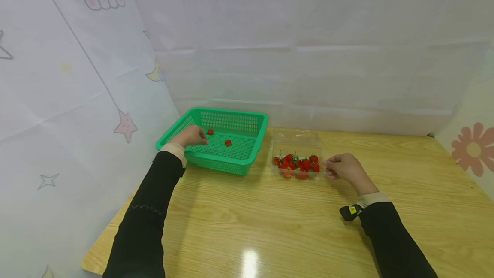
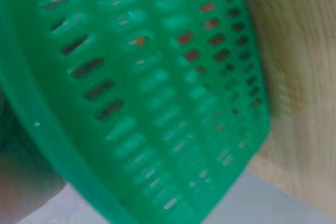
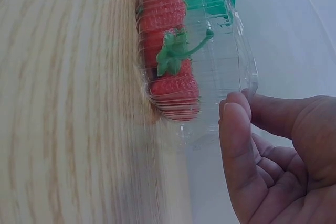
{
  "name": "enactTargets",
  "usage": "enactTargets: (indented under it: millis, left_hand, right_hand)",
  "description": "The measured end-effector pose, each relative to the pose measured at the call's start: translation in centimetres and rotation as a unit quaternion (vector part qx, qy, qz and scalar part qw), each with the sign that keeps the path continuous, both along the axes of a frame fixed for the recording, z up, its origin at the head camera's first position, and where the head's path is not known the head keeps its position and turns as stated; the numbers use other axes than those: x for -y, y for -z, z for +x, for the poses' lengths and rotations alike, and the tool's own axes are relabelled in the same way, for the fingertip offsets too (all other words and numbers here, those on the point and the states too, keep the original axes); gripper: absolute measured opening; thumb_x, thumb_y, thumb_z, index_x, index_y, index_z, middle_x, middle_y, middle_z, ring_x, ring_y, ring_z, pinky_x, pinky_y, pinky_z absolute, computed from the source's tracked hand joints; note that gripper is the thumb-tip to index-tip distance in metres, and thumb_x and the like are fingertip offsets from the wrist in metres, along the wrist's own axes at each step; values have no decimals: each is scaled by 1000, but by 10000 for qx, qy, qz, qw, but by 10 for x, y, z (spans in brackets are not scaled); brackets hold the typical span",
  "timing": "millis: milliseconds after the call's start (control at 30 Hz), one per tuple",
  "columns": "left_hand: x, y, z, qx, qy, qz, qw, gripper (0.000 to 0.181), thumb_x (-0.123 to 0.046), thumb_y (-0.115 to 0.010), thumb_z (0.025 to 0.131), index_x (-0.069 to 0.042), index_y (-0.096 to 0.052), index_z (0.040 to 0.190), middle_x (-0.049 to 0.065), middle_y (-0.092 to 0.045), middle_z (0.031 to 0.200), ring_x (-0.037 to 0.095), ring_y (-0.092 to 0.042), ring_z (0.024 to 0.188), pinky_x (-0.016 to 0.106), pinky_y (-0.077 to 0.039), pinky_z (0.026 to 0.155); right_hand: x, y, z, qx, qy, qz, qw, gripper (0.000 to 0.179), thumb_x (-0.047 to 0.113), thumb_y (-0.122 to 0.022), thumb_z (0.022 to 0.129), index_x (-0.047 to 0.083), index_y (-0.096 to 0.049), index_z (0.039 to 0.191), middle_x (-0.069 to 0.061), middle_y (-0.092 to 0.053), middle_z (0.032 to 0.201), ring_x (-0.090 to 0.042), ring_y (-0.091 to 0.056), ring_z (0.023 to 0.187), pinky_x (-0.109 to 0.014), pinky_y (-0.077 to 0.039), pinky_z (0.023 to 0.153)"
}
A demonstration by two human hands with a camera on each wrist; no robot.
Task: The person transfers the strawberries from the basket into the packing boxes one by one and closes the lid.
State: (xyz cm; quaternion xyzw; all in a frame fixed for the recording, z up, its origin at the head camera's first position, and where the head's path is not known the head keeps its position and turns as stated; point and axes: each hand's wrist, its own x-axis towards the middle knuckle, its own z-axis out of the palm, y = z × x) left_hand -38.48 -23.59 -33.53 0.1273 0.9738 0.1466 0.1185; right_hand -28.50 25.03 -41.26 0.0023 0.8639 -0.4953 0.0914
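Observation:
My left hand (image 1: pixel 191 135) hangs over the left part of the green plastic basket (image 1: pixel 247 169), fingers bent downward; whether they hold anything is hidden. Two strawberries lie on the basket floor, one strawberry (image 1: pixel 228 142) near the middle and another strawberry (image 1: pixel 210 131) just beyond my fingertips. The left wrist view shows the slotted basket wall (image 2: pixel 157 93) up close, with part of the hand (image 2: pixel 26 177) behind its rim. With thumb and forefinger, my right hand (image 3: pixel 268 156) pinches the rim of a clear plastic box (image 3: pixel 223 72). Several strawberries (image 3: pixel 176 90) with green stems fill its bottom.
The box's clear lid (image 1: pixel 296 135) stands raised at the back. Both containers rest on a wooden table (image 1: pixel 270 222), the basket left of the box. A white sheet (image 1: pixel 308 55) hangs behind them, and a printed sheet (image 1: pixel 77 110) runs along the left side.

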Motion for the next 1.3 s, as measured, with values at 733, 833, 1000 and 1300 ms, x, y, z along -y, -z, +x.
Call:
enactTargets:
  millis: [733,833,1000,1300]
  left_hand:
    - [18,20,-6,1091,-373,-983,9885,47,-25,-55,100,4,-52,137,24,-47,140,46,-40,130,56,-36,103]
    - [19,20,-7,1159,-270,-912,9887,45,-24,-53,101,3,-52,137,24,-46,141,46,-39,131,56,-36,103]
    - [19,19,-7,1275,-160,-920,9874,45,-24,-51,102,4,-51,138,25,-44,142,46,-37,132,56,-35,104]
    - [20,22,-13,1594,-80,-1206,9798,46,-28,-49,102,-2,-52,140,22,-41,146,46,-32,135,57,-31,106]
  right_hand:
    - [0,-2,1,5,38,-122,9999,36,17,-55,101,-15,-57,118,-19,-67,91,-30,-67,81,-36,-57,70]
    - [0,-3,1,4,56,-81,10000,35,17,-55,101,-14,-58,117,-19,-67,90,-29,-67,81,-36,-57,70]
    - [1,-4,2,22,85,-83,9999,34,16,-55,101,-14,-58,117,-17,-67,89,-28,-67,79,-36,-57,69]
    - [1,-3,2,-71,39,-53,10000,33,15,-54,101,-15,-59,115,-16,-67,87,-27,-67,78,-36,-57,68]
